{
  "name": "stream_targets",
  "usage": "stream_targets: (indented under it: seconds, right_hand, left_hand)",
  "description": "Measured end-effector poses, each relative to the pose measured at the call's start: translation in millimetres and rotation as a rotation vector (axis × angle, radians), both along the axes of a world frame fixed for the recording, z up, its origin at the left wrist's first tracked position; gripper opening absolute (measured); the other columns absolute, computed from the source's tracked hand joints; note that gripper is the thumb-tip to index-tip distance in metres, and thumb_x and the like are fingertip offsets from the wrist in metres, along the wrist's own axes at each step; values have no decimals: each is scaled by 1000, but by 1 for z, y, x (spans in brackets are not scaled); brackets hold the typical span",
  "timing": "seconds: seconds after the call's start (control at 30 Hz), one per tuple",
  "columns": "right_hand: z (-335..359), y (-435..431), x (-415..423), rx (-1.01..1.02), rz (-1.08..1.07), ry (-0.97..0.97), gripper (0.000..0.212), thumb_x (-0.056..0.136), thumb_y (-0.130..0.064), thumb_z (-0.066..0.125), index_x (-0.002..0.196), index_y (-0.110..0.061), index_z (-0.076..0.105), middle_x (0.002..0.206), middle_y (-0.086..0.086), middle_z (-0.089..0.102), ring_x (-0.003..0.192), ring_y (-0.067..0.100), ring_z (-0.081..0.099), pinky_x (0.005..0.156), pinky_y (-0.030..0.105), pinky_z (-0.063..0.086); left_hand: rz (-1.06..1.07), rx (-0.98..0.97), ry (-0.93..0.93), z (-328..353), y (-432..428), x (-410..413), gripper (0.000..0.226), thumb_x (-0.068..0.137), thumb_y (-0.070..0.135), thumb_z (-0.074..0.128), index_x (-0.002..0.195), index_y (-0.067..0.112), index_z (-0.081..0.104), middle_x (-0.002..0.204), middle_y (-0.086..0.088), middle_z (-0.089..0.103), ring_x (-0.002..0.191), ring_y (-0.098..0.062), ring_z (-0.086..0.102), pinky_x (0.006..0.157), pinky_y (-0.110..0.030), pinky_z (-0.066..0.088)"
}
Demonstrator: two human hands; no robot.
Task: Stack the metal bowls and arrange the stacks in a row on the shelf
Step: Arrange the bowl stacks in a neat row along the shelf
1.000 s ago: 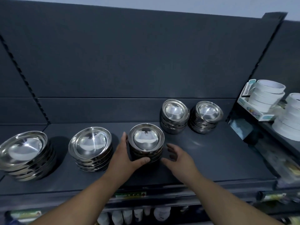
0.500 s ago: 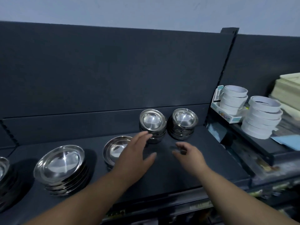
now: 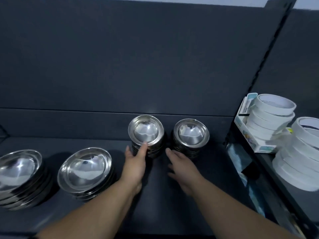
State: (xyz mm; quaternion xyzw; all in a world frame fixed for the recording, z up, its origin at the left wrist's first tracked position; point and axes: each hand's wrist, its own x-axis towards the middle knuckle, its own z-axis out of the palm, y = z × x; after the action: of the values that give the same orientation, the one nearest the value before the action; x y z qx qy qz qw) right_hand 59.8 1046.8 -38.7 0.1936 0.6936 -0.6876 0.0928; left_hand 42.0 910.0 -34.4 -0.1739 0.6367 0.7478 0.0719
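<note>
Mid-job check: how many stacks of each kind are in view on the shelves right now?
Wide metal bowl stacks: 2 (one cut off by the left edge)
Small metal bowl stacks: 2
White tape roll stacks: 2
Total: 6 stacks

Silver bowl stacks [image 3: 145, 133]; dark grey shelf [image 3: 198, 195]; white tape rolls [image 3: 272, 114].
</note>
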Motion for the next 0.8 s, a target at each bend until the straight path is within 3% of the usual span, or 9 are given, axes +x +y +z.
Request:
stream_targets:
  seconds: [0.1, 0.2, 0.27, 0.4, 0.47, 0.53, 0.63, 0.8]
  right_hand:
    - [-2, -4, -20, -110, 45, -18, 52, 94, -48, 56, 142, -30, 44, 132, -12, 52, 127, 16, 49, 106, 39, 44]
    - [-7, -8, -34, -164, 87, -54, 68, 93, -53, 55, 151, -31, 31, 149, -9, 42, 135, 18, 43, 99, 37, 46]
    - [-10, -9, -39, -189, 109, -50, 71, 93, -54, 54, 153, -30, 26, 154, -7, 38, 136, 19, 42, 100, 38, 45]
    - [-14, -7, -36, -197, 129, -13, 62, 94, -53, 53, 148, -31, 34, 147, -9, 45, 131, 16, 47, 101, 36, 43]
    - [-14, -5, -29, -192, 148, 8, 32, 95, -50, 52, 124, -36, 52, 134, -12, 55, 122, 13, 52, 97, 34, 42]
    - [-14, -4, -21, -163, 142, 21, 14, 96, -49, 52, 103, -38, 56, 119, -14, 61, 115, 12, 56, 95, 34, 44]
    - [-14, 3, -5, -104, 102, 19, 15, 93, -50, 56, 99, -36, 57, 107, -12, 65, 108, 14, 62, 98, 41, 49]
    - [-11, 16, 28, -69, 110, -10, 44, 87, -51, 63, 122, -25, 57, 118, -7, 67, 110, 13, 61, 97, 37, 49]
  left_hand:
    - [76, 67, -12, -2, 2, -18, 83, 85, 55, 59, 152, 34, 15, 148, 0, 45, 130, -20, 47, 112, -42, 34]
    - [107, 139, 4, 1, 4, -24, 48, 94, 37, 53, 140, 28, 41, 123, 1, 64, 105, -13, 61, 90, -33, 48]
    - [109, 142, 19, 2, 7, -23, 39, 95, 30, 51, 134, 27, 46, 112, 4, 67, 97, -9, 61, 80, -29, 47]
    - [123, 121, 31, -2, 8, -14, 44, 94, 27, 54, 136, 27, 43, 116, 1, 68, 103, -12, 63, 89, -31, 48]
    - [116, 112, 29, -2, 8, -6, 45, 93, 27, 55, 136, 27, 42, 117, -1, 68, 106, -15, 64, 93, -34, 48]
    - [100, 111, 31, -1, 8, 4, 44, 93, 26, 56, 135, 27, 42, 117, -2, 69, 106, -15, 64, 93, -34, 48]
    - [74, 103, 25, -2, 7, 21, 44, 91, 26, 58, 133, 29, 43, 114, -1, 71, 105, -14, 66, 92, -34, 49]
    - [23, 83, 14, -10, 2, 49, 49, 88, 27, 63, 133, 32, 43, 118, 1, 70, 110, -15, 64, 102, -42, 46]
